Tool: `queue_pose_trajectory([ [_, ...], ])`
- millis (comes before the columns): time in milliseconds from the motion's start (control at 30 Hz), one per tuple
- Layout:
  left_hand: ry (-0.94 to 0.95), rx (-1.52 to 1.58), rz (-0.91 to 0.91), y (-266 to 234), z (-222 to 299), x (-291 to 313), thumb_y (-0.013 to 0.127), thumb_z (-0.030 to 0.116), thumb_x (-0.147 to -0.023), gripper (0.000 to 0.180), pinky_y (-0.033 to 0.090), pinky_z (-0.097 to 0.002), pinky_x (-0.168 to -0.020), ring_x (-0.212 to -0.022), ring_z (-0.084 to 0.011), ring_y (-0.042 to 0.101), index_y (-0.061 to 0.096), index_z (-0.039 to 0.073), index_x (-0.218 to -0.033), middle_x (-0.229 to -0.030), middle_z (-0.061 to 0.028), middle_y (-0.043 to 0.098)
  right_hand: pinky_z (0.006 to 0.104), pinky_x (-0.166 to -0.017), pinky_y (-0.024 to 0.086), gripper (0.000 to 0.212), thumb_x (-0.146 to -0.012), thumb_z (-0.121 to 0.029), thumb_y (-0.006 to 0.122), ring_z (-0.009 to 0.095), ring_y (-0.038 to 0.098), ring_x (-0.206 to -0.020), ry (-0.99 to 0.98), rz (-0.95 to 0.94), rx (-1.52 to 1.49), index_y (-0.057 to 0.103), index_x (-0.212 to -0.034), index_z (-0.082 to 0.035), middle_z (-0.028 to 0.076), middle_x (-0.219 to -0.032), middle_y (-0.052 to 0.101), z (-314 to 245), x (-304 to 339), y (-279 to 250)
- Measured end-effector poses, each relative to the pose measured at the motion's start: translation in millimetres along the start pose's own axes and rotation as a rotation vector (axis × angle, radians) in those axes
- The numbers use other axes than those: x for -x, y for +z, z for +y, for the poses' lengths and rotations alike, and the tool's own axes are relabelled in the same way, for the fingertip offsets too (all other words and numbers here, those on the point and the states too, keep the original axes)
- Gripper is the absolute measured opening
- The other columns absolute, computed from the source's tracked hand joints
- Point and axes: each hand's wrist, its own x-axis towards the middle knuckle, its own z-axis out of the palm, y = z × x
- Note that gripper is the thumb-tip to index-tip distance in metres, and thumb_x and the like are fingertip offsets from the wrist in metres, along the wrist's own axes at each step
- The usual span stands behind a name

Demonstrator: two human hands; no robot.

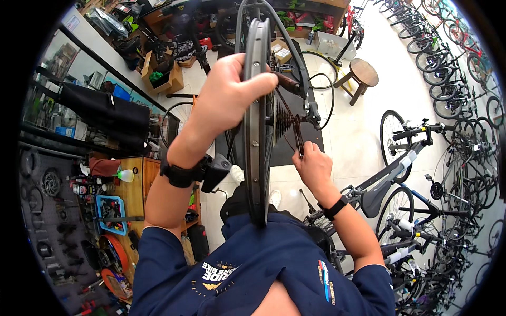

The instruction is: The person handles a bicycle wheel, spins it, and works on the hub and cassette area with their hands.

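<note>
A bare bicycle wheel rim (255,142) with no tyre stands upright in front of my body, seen nearly edge-on. Near its top, my left hand (232,92) is closed around the rim, thumb across to the right side. A toothed cassette (282,121) sits at the wheel's right side, with a chain (281,97) by it. To the right of the cassette hangs the rear derailleur (299,138), its lower end pinched in the fingers of my right hand (315,166). The dark bicycle frame (287,34) reaches up and away behind the wheel.
A round wooden stool (363,72) stands at the far right. Several bicycles (379,195) fill the right side. On the left are a wooden cabinet (150,176) with a blue basket (125,203) and a wall of tools (52,221). A cardboard box (174,79) lies farther off.
</note>
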Motion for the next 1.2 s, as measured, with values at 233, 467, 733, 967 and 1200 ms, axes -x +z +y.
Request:
queue_pose_trajectory([
  [233, 0.041, -0.072, 0.113, 27, 20, 22, 0.068, 0.017, -0.084, 0.022, 0.044, -0.0264, -0.056, -0.062, -0.0060, 0.052, 0.062, -0.004, -0.086, -0.069, -0.0011, 0.060, 0.0430, -0.054, 0.053, 0.026, -0.086, -0.027, 0.070, 0.034, 0.066, -0.061, 0.012, 0.019, -0.029, 0.054, -0.082, -0.006, 0.012, -0.074, 0.062, 1, 1, 5],
  [467, -0.047, -0.169, 0.202, 40, 26, 62, 0.067, 0.016, -0.082, 0.020, 0.043, -0.0290, -0.057, -0.060, -0.0096, 0.050, 0.059, -0.001, -0.089, -0.067, -0.0033, 0.057, 0.0433, -0.053, 0.051, 0.026, -0.085, -0.026, 0.071, 0.034, 0.064, -0.059, -0.029, 0.046, -0.135, 0.054, -0.081, -0.006, 0.012, -0.072, 0.060, 6, 1, 4],
  [733, -0.136, -0.036, 0.177, 49, 19, 112, 0.067, 0.007, -0.087, 0.015, 0.039, -0.0213, -0.057, -0.064, -0.0021, 0.048, 0.059, 0.002, -0.099, -0.075, 0.0045, 0.056, 0.0423, -0.056, 0.054, 0.027, -0.087, -0.028, 0.071, 0.034, 0.066, -0.060, -0.053, 0.023, -0.170, 0.059, -0.081, -0.005, 0.013, -0.071, 0.065, 7, -11, -17],
  [967, -0.096, -0.100, 0.213, 53, 51, 115, 0.068, 0.008, -0.086, 0.015, 0.039, -0.0206, -0.056, -0.065, -0.0011, 0.050, 0.061, 0.000, -0.096, -0.075, 0.0047, 0.057, 0.0429, -0.055, 0.053, 0.028, -0.087, -0.029, 0.071, 0.034, 0.066, -0.059, -0.082, 0.029, -0.177, 0.057, -0.080, -0.005, 0.012, -0.072, 0.064, 10, -2, -6],
  [1200, -0.109, -0.056, 0.187, 37, 79, 87, 0.066, 0.014, -0.090, 0.012, 0.036, -0.0199, -0.051, -0.057, -0.0010, 0.048, 0.065, 0.002, -0.092, -0.068, 0.0056, 0.056, 0.0431, -0.054, 0.051, 0.029, -0.087, -0.028, 0.071, 0.033, 0.064, -0.059, -0.097, 0.124, -0.196, 0.054, -0.080, -0.007, 0.012, -0.072, 0.060, 25, 7, 22],
])
